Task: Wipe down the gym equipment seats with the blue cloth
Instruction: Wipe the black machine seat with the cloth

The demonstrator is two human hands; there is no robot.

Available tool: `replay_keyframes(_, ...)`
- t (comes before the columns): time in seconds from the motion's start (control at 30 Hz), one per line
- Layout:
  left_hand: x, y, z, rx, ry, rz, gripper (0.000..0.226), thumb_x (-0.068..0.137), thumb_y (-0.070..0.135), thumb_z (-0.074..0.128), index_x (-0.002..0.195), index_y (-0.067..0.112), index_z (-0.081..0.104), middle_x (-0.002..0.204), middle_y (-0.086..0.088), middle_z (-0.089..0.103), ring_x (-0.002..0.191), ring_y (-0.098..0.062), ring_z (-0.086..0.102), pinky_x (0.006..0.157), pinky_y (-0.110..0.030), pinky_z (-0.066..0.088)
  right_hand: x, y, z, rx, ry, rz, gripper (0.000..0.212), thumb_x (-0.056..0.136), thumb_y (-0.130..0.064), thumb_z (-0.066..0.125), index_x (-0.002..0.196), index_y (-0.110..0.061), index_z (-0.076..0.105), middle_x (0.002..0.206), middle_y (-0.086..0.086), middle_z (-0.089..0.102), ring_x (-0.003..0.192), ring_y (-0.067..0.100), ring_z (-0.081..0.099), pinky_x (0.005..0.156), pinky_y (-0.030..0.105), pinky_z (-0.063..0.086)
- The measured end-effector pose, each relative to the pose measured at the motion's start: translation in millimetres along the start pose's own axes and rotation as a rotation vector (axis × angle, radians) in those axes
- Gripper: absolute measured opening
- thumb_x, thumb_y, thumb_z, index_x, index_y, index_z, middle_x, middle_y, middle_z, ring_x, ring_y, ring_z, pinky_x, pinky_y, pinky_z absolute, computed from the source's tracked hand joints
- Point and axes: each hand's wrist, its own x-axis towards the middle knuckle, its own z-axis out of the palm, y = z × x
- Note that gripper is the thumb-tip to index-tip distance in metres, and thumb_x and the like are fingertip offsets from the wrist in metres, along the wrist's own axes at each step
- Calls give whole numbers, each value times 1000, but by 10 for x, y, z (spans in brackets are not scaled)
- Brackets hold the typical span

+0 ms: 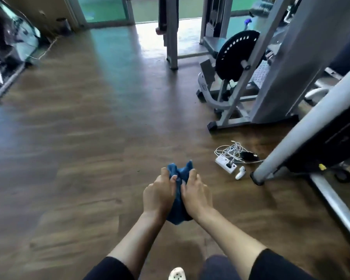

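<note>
The blue cloth (179,201) is bunched between both my hands, held out in front of me above the wooden floor. My left hand (159,194) grips its left side, with the thumb on the fabric. My right hand (195,196) grips the right side. Two corners of the cloth stick up above my fingers and the rest hangs down below my wrists. No seat pad is plainly in view; a grey gym machine (249,77) with a black perforated disc stands ahead to the right.
A white power strip (226,164) with tangled white cables and a small white controller (240,173) lie on the floor to the right. A slanted grey machine bar (303,130) crosses the right side. Another machine post (172,37) stands ahead. Dark equipment sits far left.
</note>
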Motion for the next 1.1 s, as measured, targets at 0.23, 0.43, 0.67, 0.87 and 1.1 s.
replay_keyframes(0.23, 1349, -255, -27, -18, 21, 28, 27, 100, 37, 34, 105, 12, 42, 96, -6, 68, 87, -33, 65, 62, -34, 40, 1307, -448, -31, -3, -17, -29, 37, 100, -32, 38, 128, -7, 34, 124, 11, 52, 106, 33, 59, 78, 37, 43)
replay_keyframes(0.43, 2866, -268, 11, -28, 42, 49, 27, 100, 38, 34, 103, 13, 42, 91, -4, 67, 81, -31, 66, 59, -32, 41, 2809, -740, -208, -11, -11, -53, 40, 100, -32, 38, 132, -8, 32, 125, 10, 52, 107, 31, 59, 80, 36, 43)
replay_keyframes(0.67, 4768, -169, -208, -59, 98, -10, 28, 100, 38, 35, 103, 11, 44, 93, -5, 67, 84, -33, 66, 60, -32, 39, 4698, -1294, -646, -43, -3, -144, 34, 100, -32, 38, 126, -10, 35, 118, 9, 54, 100, 30, 61, 79, 39, 46)
replay_keyframes(0.87, 6106, -354, -272, -82, 98, -86, 29, 99, 39, 36, 104, 12, 45, 96, -8, 67, 89, -36, 64, 68, -36, 44, 5986, -1736, -686, -63, -36, -160, 36, 100, -32, 37, 127, -8, 34, 120, 10, 53, 102, 31, 61, 76, 37, 44)
replay_keyframes(1.1, 7893, -550, -273, -60, 38, -17, 29, 99, 40, 36, 103, 12, 43, 96, -8, 67, 89, -37, 64, 68, -37, 45, 7627, -2202, -709, -20, -20, -76, 38, 100, -32, 37, 129, -8, 33, 123, 10, 52, 106, 30, 60, 80, 37, 44)
